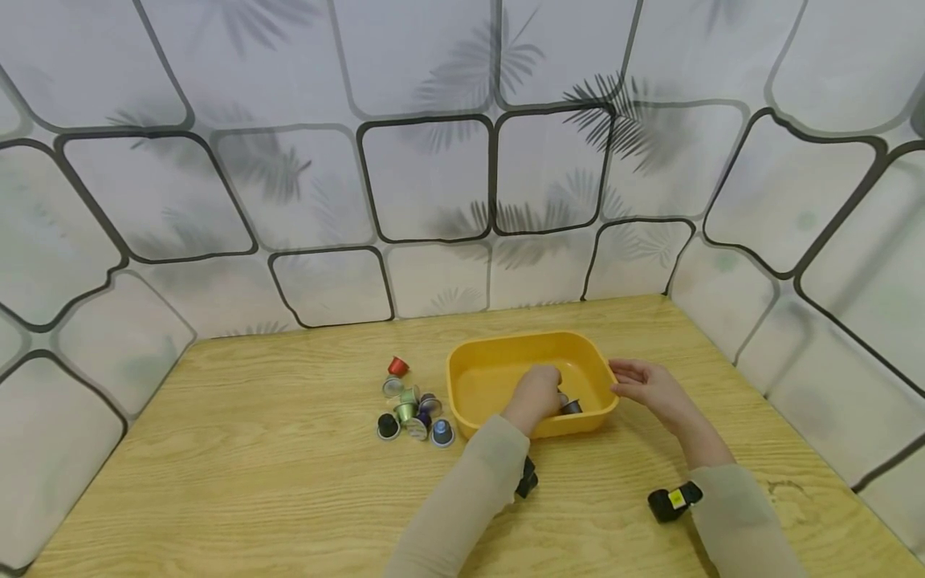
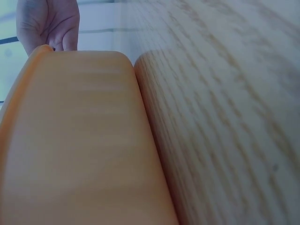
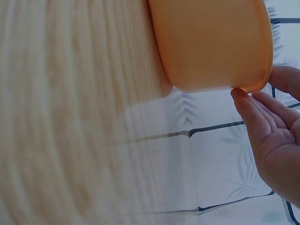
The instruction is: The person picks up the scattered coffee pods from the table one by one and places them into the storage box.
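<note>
My left hand [image 1: 536, 393] reaches down into a yellow plastic bin [image 1: 491, 381], its fingers beside a few dark coffee capsules [image 1: 572, 407] inside. The fingertips are hidden, and I cannot tell whether they hold a capsule. With thumb and fingers, my right hand [image 1: 654, 393] pinches the bin's right rim; the right wrist view shows the thumb on one side of the rim and the fingers [image 3: 251, 108] on the other. The left wrist view has the bin's outer wall [image 2: 89, 136] in front, with the right hand [image 2: 49, 23] at its far end.
Left of the bin, several coffee capsules lie in a loose group on the wooden table [image 1: 253, 466], among them a red capsule [image 1: 397, 367], a green capsule [image 1: 406, 412], a black capsule [image 1: 388, 425] and a blue capsule [image 1: 442, 432]. Patterned curtains [image 1: 433, 177] hang behind and beside the table.
</note>
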`<state>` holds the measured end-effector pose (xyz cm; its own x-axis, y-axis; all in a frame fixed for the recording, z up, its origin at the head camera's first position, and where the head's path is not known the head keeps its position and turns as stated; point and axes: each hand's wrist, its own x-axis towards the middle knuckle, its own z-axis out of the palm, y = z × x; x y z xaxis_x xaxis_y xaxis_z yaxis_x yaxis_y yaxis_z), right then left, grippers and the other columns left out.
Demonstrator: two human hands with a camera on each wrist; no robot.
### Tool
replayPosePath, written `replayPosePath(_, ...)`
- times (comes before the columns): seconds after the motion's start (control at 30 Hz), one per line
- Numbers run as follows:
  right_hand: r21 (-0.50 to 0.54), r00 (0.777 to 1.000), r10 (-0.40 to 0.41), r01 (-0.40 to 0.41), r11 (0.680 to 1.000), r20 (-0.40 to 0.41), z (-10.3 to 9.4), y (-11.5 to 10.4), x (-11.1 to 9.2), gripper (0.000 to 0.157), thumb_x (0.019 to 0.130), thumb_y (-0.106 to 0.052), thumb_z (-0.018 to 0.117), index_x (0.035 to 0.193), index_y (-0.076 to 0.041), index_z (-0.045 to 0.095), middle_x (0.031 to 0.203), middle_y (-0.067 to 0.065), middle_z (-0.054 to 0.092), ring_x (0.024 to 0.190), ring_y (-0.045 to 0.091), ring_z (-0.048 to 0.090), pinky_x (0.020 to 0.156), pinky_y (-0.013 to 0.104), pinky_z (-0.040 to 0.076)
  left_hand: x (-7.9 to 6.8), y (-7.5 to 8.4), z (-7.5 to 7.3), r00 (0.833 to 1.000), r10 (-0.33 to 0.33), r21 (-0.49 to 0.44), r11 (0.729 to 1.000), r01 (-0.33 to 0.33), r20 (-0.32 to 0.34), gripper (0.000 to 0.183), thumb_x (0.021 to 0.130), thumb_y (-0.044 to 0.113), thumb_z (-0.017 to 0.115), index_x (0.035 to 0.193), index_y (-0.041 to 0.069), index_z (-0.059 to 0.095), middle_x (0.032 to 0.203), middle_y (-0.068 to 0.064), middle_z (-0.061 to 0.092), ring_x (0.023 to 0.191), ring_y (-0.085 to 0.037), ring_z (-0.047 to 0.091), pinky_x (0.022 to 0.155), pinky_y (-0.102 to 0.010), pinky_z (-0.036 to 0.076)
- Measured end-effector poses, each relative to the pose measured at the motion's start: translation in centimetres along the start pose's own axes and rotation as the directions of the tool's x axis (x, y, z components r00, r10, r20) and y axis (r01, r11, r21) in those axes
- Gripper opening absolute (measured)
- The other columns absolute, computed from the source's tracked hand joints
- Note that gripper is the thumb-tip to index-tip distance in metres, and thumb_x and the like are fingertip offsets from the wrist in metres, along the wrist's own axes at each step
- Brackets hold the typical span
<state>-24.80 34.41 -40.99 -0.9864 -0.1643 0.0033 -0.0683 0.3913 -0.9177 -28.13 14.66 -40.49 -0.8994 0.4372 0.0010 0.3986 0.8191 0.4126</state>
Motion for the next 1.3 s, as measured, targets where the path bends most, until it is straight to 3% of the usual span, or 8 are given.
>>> replayPosePath(0.13,0.005,1.000,0.001,-0.001,1.000,0.000,0.02,0.01,0.04,0.056,0.087,-0.010,0.056,0.131,0.012,0.030,0.131,0.030,0.033,0.118,0.039,0.036,0.091,0.037,0.037,0.02,0.00,-0.03,1.000,-0.003,-0.003,1.000,0.003,0.012,0.011,0.084,0.014,0.060,0.087,0.006,0.066,0.081,-0.004,0.062,0.063,-0.011,0.050,0.056,-0.020,0.041)
replayPosePath(0.27,0.014,1.000,-0.003,0.003,1.000,0.003,0.03,0.10,0.11,0.055,0.087,-0.009,0.056,0.130,0.013,0.030,0.131,0.030,0.033,0.118,0.039,0.036,0.090,0.034,0.039,0.02,0.03,-0.04,1.000,-0.011,0.004,1.000,0.011,0.021,0.016,0.084,0.015,0.060,0.095,0.005,0.065,0.090,-0.004,0.063,0.071,-0.012,0.055,0.061,-0.021,0.044)
replayPosePath(0.37,0.013,1.000,-0.009,0.009,1.000,0.004,0.02,0.11,0.10,0.055,0.087,-0.009,0.056,0.130,0.013,0.031,0.130,0.031,0.033,0.118,0.039,0.036,0.090,0.034,0.040,0.02,0.00,-0.10,1.000,-0.006,-0.003,1.000,0.006,0.023,0.012,0.084,0.014,0.060,0.089,0.005,0.065,0.082,-0.003,0.061,0.063,-0.011,0.050,0.057,-0.020,0.041)
replayPosePath(0.47,0.005,1.000,-0.013,0.013,1.000,0.004,0.01,0.09,0.06,0.055,0.087,-0.010,0.056,0.130,0.013,0.031,0.130,0.031,0.034,0.117,0.039,0.037,0.090,0.035,0.039,0.00,-0.08,-0.14,1.000,0.003,-0.024,1.000,-0.002,0.026,0.012,0.083,0.012,0.059,0.074,0.004,0.060,0.062,-0.001,0.048,0.051,-0.011,0.036,0.047,-0.020,0.031)
replayPosePath(0.6,0.004,1.000,-0.011,0.011,1.000,0.004,0.02,0.05,0.04,0.055,0.087,-0.010,0.056,0.130,0.013,0.031,0.130,0.030,0.034,0.117,0.039,0.037,0.090,0.036,0.039,-0.04,-0.14,-0.11,1.000,0.007,-0.044,0.999,-0.006,0.027,0.024,0.082,0.008,0.058,0.061,0.008,0.046,0.054,0.000,0.027,0.047,-0.012,0.023,0.044,-0.022,0.020)
replayPosePath(0.9,0.014,1.000,-0.010,0.010,1.000,0.002,0.04,0.02,0.03,0.055,0.087,-0.009,0.056,0.130,0.013,0.031,0.130,0.031,0.034,0.117,0.039,0.037,0.090,0.035,0.039,0.08,-0.01,-0.24,0.999,-0.015,-0.047,0.999,0.017,0.034,0.005,0.080,0.002,0.058,0.079,0.006,0.060,0.070,-0.002,0.053,0.057,-0.013,0.039,0.050,-0.023,0.030)
replayPosePath(1.17,0.024,1.000,-0.017,0.017,1.000,0.004,0.05,0.13,0.05,0.054,0.087,-0.007,0.055,0.130,0.014,0.030,0.130,0.031,0.033,0.117,0.039,0.036,0.090,0.033,0.040,0.04,-0.05,-0.35,1.000,-0.010,-0.042,0.999,0.011,0.028,0.025,0.080,-0.002,0.055,0.102,0.005,0.063,0.099,-0.005,0.061,0.069,-0.012,0.047,0.056,-0.022,0.037)
replayPosePath(1.3,0.025,1.000,-0.012,0.012,1.000,0.005,0.05,0.15,0.06,0.055,0.087,-0.008,0.055,0.131,0.013,0.029,0.131,0.031,0.032,0.118,0.039,0.036,0.090,0.034,0.039,-0.02,-0.21,-0.42,1.000,0.000,-0.029,1.000,0.001,0.022,0.023,0.078,0.000,0.058,0.099,0.005,0.064,0.096,-0.005,0.061,0.068,-0.013,0.046,0.056,-0.022,0.036)
